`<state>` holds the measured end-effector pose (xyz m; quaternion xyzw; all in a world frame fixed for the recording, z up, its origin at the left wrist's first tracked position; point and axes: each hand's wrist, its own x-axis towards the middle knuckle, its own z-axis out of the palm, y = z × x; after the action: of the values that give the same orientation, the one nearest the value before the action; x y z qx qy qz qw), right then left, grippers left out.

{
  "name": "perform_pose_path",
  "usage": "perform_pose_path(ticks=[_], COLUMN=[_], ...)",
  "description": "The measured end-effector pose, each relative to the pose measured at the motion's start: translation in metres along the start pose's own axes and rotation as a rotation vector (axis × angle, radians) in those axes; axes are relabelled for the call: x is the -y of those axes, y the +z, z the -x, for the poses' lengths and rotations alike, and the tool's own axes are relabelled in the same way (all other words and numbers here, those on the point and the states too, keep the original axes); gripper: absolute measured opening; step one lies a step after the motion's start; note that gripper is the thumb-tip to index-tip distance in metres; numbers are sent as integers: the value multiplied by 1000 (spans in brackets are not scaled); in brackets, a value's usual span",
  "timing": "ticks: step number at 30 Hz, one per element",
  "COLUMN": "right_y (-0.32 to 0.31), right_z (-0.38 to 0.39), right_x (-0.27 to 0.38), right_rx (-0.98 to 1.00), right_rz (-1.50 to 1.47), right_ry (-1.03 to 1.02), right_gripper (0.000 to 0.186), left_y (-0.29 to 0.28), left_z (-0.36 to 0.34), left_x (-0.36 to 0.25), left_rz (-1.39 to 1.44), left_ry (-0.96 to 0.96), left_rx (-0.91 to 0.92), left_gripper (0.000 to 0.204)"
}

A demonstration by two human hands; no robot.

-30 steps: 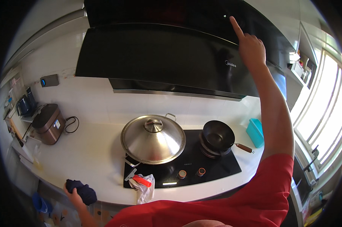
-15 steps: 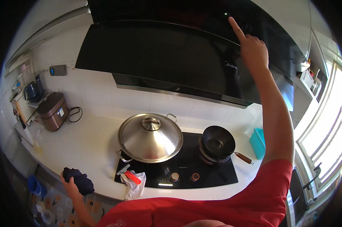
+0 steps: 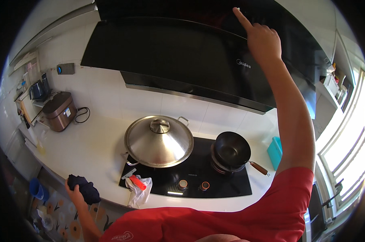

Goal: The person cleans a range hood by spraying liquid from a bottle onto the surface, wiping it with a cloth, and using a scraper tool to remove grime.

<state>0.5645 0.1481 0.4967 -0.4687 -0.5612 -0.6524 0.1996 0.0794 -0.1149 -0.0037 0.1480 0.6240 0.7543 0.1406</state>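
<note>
My left hand (image 3: 76, 191) grips a bunched dark navy cloth (image 3: 86, 189) near the front left edge of the counter. My right hand (image 3: 263, 44) is raised over the black range hood (image 3: 162, 48), index finger extended at a small lit mark on its upper panel, other fingers curled; whether the tip makes contact I cannot tell. On the black hob (image 3: 197, 187) are a steel lidded pot (image 3: 162, 147) and a dark wok (image 3: 234, 151) with a wooden handle. A red-handled scraper (image 3: 139, 183) lies on a pale cloth (image 3: 140, 195) at the hob's front left corner.
A brown rice cooker (image 3: 59, 115), a dark kettle (image 3: 38, 90) and shelving occupy the left. A turquoise container (image 3: 274, 153) stands right of the hob, near a window (image 3: 346, 153). A blue bucket (image 3: 38, 189) is below the counter at the left.
My right index fingertip has moved up and left onto the small lit mark on the hood. My left hand still holds the navy cloth. The view has shifted slightly.
</note>
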Motion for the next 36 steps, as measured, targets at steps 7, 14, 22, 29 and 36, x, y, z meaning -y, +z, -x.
perform_pose_path(ticks=[7, 14, 22, 29, 36], right_y=[-7, -7, -5, -16, -82], right_z=[13, 18, 22, 49, 145], right_x=[6, 3, 4, 9, 86], right_rx=[12, -15, -6, -132, -256], right_rz=[-11, -35, -59, -213, -863], right_ry=[-47, -82, -54, -127, -501], right_gripper=[98, 86, 96, 85, 31], left_y=[-9, -9, -17, -2, 13], left_z=[-4, 5, -10, 0, 23], left_x=[-1, -12, 9, -10, -57], left_rz=[56, 53, -39, 27, 280], left_ry=[9, -20, 94, 54, -87], left_rx=[9, -15, 9, 30, 100], left_gripper=[55, 53, 53, 53, 53])
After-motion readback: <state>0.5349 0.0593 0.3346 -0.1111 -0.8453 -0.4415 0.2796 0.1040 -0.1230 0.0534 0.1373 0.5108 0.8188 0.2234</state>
